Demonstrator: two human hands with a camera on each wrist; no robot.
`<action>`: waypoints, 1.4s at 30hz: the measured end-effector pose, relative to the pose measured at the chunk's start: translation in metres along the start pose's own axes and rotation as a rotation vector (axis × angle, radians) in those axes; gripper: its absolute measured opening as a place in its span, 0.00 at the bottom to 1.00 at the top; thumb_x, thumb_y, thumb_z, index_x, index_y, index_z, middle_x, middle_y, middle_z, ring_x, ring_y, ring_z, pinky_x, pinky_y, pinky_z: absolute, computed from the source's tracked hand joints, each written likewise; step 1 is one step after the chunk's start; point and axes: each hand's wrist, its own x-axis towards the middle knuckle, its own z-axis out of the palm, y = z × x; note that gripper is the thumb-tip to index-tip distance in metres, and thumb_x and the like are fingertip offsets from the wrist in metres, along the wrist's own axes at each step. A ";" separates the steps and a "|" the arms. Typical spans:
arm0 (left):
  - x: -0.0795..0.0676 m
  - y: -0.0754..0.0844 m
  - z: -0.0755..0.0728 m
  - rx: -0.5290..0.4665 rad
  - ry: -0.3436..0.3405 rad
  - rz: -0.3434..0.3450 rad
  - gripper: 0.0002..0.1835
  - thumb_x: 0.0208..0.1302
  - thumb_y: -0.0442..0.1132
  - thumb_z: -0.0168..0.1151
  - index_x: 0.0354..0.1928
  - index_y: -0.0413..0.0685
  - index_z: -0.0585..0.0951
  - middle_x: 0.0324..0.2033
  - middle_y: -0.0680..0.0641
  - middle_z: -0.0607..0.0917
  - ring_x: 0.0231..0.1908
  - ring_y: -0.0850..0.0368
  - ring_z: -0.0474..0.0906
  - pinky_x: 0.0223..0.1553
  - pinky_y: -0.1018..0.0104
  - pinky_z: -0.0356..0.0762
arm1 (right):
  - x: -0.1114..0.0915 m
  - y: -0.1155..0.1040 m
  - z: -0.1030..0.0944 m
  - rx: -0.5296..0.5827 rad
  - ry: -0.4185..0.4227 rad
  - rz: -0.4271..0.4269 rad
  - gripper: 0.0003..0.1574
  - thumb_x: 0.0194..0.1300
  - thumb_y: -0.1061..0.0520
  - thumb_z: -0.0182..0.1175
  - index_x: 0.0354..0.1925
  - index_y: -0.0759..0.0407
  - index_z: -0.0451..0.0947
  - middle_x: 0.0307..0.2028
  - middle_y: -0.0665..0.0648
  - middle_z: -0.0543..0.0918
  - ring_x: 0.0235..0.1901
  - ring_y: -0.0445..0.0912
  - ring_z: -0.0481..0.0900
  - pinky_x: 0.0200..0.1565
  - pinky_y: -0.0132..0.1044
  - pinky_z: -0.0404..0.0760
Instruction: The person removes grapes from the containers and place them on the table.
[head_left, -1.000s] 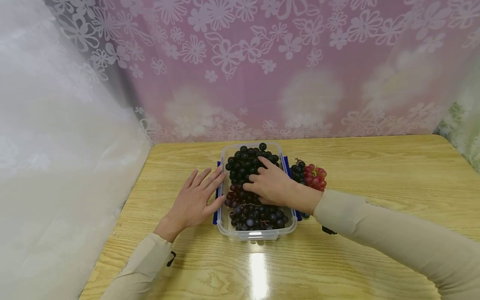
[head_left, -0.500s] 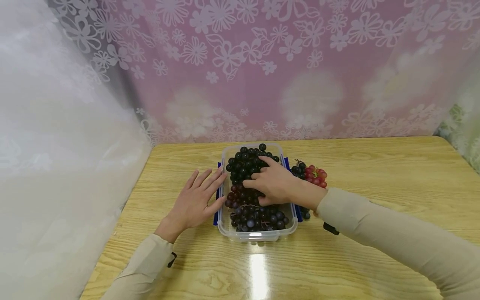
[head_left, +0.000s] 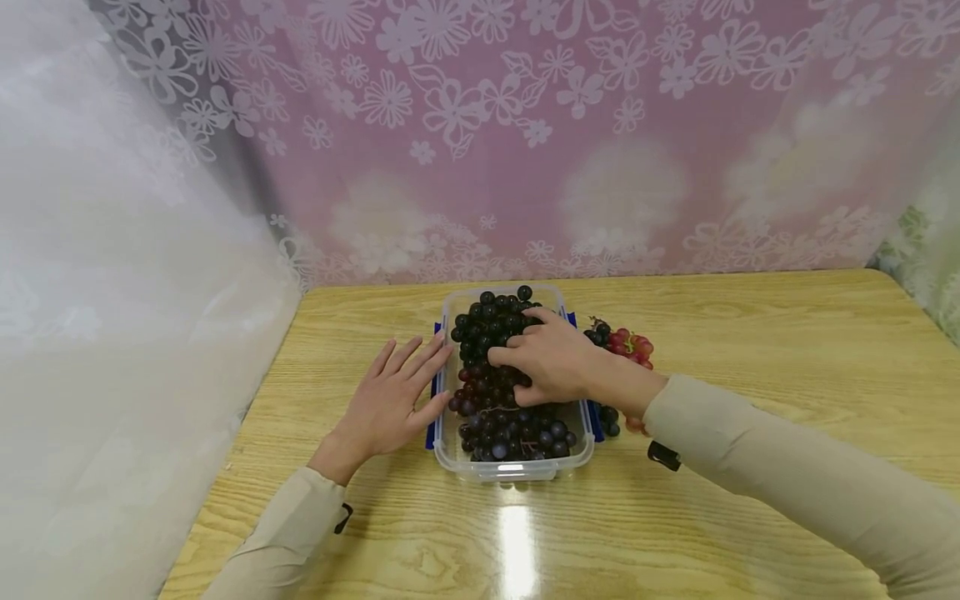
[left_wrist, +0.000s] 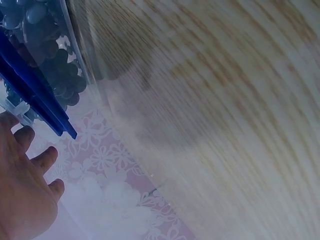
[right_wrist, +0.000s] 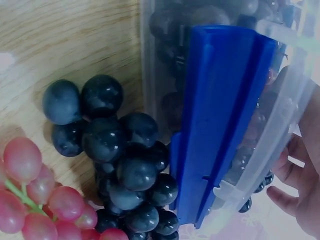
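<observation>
A clear plastic container [head_left: 495,472] with blue side latches stands on the wooden table, holding several bunches of dark grapes [head_left: 487,325] and some reddish ones [head_left: 463,390]. My left hand [head_left: 390,408] lies beside its left wall, fingers spread and straight, fingertips at the rim. My right hand [head_left: 558,362] reaches over the right rim, spread fingers resting on the grapes; what lies under the palm is hidden. In the right wrist view, a blue latch [right_wrist: 215,120] and the container wall partly cover that hand's fingers.
Right of the container, outside it, lie a bunch of black grapes [right_wrist: 135,170] and a bunch of red grapes [head_left: 630,348], partly behind my right forearm. A pink flowered cloth [head_left: 487,167] hangs behind the table [head_left: 787,350].
My right hand has shifted slightly to the right and back over the grapes, uncovering more of the nearer dark bunch. The left hand stays in place.
</observation>
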 end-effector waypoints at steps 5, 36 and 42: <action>0.000 0.001 -0.001 -0.006 -0.003 -0.005 0.33 0.72 0.60 0.36 0.74 0.55 0.57 0.72 0.52 0.56 0.70 0.47 0.53 0.70 0.48 0.38 | 0.000 0.001 -0.006 0.043 0.019 -0.001 0.16 0.53 0.48 0.62 0.41 0.48 0.75 0.25 0.45 0.79 0.25 0.43 0.80 0.58 0.59 0.67; 0.001 0.001 -0.002 -0.023 -0.014 -0.008 0.33 0.72 0.60 0.36 0.74 0.55 0.57 0.72 0.50 0.56 0.70 0.47 0.52 0.70 0.48 0.39 | -0.008 0.005 -0.045 0.252 0.016 0.166 0.16 0.52 0.47 0.61 0.41 0.45 0.75 0.20 0.39 0.71 0.21 0.35 0.68 0.60 0.52 0.66; 0.000 0.002 -0.002 -0.026 -0.016 -0.007 0.33 0.72 0.60 0.36 0.74 0.55 0.57 0.72 0.51 0.56 0.70 0.47 0.52 0.70 0.47 0.39 | -0.016 0.008 -0.050 0.295 0.014 0.222 0.15 0.54 0.46 0.61 0.42 0.45 0.75 0.21 0.41 0.70 0.23 0.39 0.67 0.57 0.51 0.68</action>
